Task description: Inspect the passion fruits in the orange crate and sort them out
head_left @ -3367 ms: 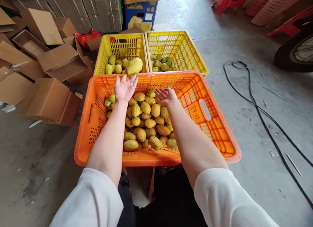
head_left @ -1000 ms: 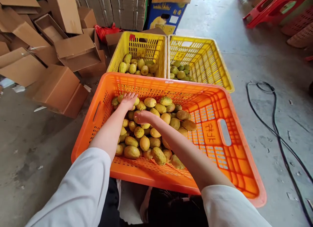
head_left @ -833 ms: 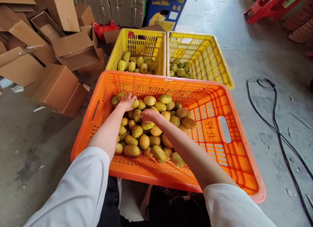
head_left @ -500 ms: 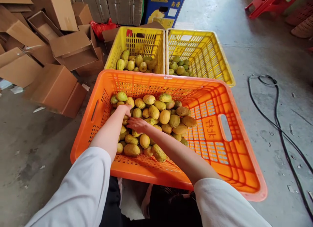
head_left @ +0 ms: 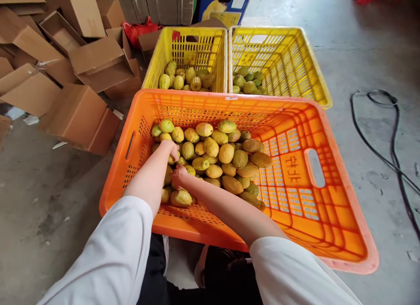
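Observation:
An orange plastic crate [head_left: 331, 235] in front of me holds a heap of oval yellow-green fruit [head_left: 226, 153] that look like small papayas. Both hands reach down into the heap's left part, close together. My left hand [head_left: 172, 151] has its fingers curled down among the fruit, fingertips mostly hidden. Just right of it and nearer me, my right hand [head_left: 179, 176] is closed, its fingers bent toward the left hand. What either hand grips, if anything, is hidden. A loose fruit [head_left: 181, 198] lies by the crate's near wall, below the right hand.
Two yellow crates [head_left: 229, 60] stand side by side behind the orange one, each with some similar fruit. Cardboard boxes [head_left: 78, 117] are piled at left. A blue printed box [head_left: 226, 7] stands at the back. A black cable [head_left: 395, 143] lies on the floor at right.
My right hand has gone from stretched fingers to closed, slightly lower. Several fruit at the near side have shifted right. The view has tilted down a little, turning slightly left.

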`<state>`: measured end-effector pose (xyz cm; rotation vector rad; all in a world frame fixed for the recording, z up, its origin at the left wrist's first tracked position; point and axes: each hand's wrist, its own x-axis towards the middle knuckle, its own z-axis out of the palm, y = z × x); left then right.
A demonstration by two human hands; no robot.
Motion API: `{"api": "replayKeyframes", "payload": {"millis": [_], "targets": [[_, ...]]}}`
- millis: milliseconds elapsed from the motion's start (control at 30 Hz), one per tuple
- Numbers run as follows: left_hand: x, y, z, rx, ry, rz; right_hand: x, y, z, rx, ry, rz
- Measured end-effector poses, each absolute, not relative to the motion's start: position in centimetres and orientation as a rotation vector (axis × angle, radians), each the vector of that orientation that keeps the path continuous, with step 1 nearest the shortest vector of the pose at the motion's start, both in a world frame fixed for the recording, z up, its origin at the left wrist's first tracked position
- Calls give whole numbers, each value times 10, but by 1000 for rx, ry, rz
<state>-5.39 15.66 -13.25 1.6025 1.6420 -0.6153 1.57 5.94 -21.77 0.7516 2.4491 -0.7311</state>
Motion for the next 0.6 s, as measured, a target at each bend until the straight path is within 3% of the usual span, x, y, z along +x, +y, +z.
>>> {"api": "replayKeyframes", "payload": {"millis": [333,600], "targets": [[-85,163,-144,1517,1614,-626,21,67,-184,807,2235,-693],[-89,165,-147,1558,1562,-753,57,103,-166,822,2189,-1108]]}}
